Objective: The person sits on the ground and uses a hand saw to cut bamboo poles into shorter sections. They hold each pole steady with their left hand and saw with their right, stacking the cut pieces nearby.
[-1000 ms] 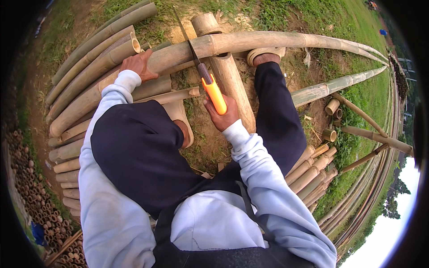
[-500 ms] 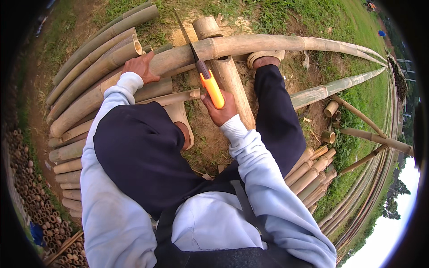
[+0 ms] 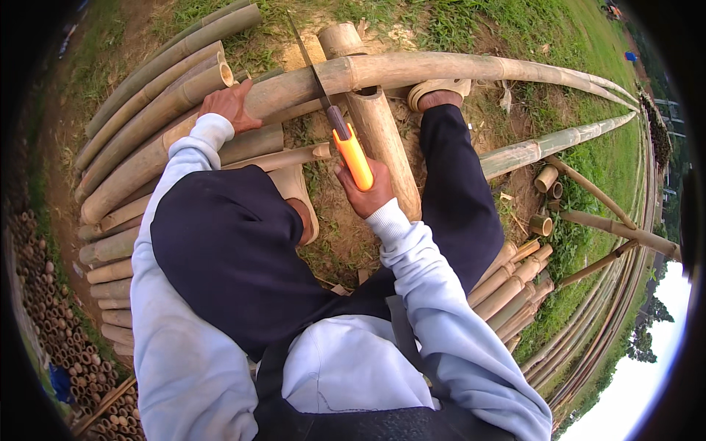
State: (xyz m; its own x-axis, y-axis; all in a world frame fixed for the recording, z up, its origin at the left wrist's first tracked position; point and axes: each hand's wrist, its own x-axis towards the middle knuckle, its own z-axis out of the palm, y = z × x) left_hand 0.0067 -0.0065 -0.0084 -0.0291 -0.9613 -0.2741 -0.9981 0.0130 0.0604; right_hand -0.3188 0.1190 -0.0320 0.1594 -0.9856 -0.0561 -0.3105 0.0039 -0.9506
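A long, thick bamboo pole (image 3: 434,66) runs across in front of me from left to far right. My left hand (image 3: 229,110) grips it left of the saw, thumb spread along the near side. In my right hand (image 3: 375,192) is a handsaw (image 3: 354,158) with an orange handle. Its thin dark blade crosses the pole just left of a node and points away from me; how deep the teeth sit cannot be made out. Beneath the pole, a shorter bamboo log (image 3: 382,140) lies between my feet, with a cut-out near its far end.
Cut bamboo lengths (image 3: 114,250) lie stacked on the left, others (image 3: 515,287) by my right leg. A greenish pole (image 3: 551,147) stretches off to the right, near a bamboo frame (image 3: 618,228). Many short pieces (image 3: 66,323) are piled at lower left. Sawdust lies beyond the pole.
My right hand has drawn the saw back toward me, so the handle sits nearer. My left hand keeps its hold on the pole, hardly shifted.
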